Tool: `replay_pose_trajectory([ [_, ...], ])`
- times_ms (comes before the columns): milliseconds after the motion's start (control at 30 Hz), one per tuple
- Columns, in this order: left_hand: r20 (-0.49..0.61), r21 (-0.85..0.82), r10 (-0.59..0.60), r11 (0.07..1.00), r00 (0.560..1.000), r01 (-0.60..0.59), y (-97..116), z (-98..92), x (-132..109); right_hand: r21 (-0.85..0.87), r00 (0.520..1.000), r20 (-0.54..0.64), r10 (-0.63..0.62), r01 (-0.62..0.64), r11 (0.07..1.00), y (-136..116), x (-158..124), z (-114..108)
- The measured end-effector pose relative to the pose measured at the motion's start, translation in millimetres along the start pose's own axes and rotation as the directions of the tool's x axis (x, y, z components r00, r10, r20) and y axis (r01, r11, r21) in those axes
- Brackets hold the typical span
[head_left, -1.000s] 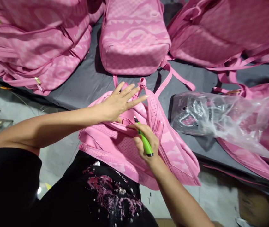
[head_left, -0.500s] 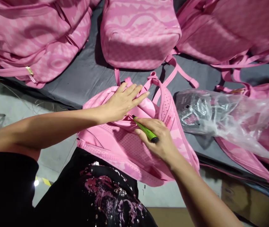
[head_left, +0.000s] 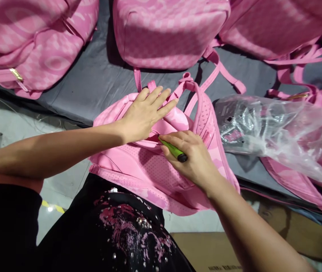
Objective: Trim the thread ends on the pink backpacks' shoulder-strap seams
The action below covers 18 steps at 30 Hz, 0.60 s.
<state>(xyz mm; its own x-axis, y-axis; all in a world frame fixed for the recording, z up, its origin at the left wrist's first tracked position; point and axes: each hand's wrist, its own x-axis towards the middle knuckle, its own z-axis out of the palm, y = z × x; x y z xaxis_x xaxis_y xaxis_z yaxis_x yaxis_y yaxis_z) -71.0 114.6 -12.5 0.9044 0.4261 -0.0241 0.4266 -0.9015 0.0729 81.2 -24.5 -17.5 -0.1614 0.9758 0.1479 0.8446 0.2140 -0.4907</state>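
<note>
Diagonally, the slim green marker with black ends (head_left: 170, 148) points forward-left from the curled right hand (head_left: 192, 156) gripping it, towards the left hand (head_left: 144, 115), flat, fingers parted, on the pink fabric backpack (head_left: 159, 168) overhanging the grey cloth-covered desk (head_left: 74, 90).

1. The front backpack (head_left: 163, 175) is showing soft, matt cloth, with finely dotted padding (head_left: 161, 164).
2. The marker (head_left: 173, 150) is looking like smooth plastic.
3. The clear bag (head_left: 280, 128) is shining as thin, crinkled, glossy plastic.
4. The table cover (head_left: 76, 90) is appearing as matt, faintly wrinkled cloth.
5. A fitting (head_left: 16, 74) on the left backpack (head_left: 50, 56) is gleaming like gold-toned metal.
6. The garment (head_left: 73, 234) is showing matt cloth; its studs (head_left: 144, 223) are sparkling.
7. The box (head_left: 203, 245) is looking like dull cardboard.
</note>
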Motion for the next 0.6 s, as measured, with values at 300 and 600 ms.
replay_pose_trajectory([
  [300, 0.019, -0.039, -0.014, 0.999, 1.0, 0.014, 4.8, -1.4, 3.5, 0.149, 0.999, 0.016, 0.046, -0.048, 0.988, 3.1, -1.0, -9.1],
  [600, 0.002, -0.103, -0.042, 0.994, 0.999, 0.042, 6.3, 0.6, 4.2, 0.033, 1.0, -0.009, 0.022, -0.022, 0.999, 2.1, 4.9, -2.5],
])
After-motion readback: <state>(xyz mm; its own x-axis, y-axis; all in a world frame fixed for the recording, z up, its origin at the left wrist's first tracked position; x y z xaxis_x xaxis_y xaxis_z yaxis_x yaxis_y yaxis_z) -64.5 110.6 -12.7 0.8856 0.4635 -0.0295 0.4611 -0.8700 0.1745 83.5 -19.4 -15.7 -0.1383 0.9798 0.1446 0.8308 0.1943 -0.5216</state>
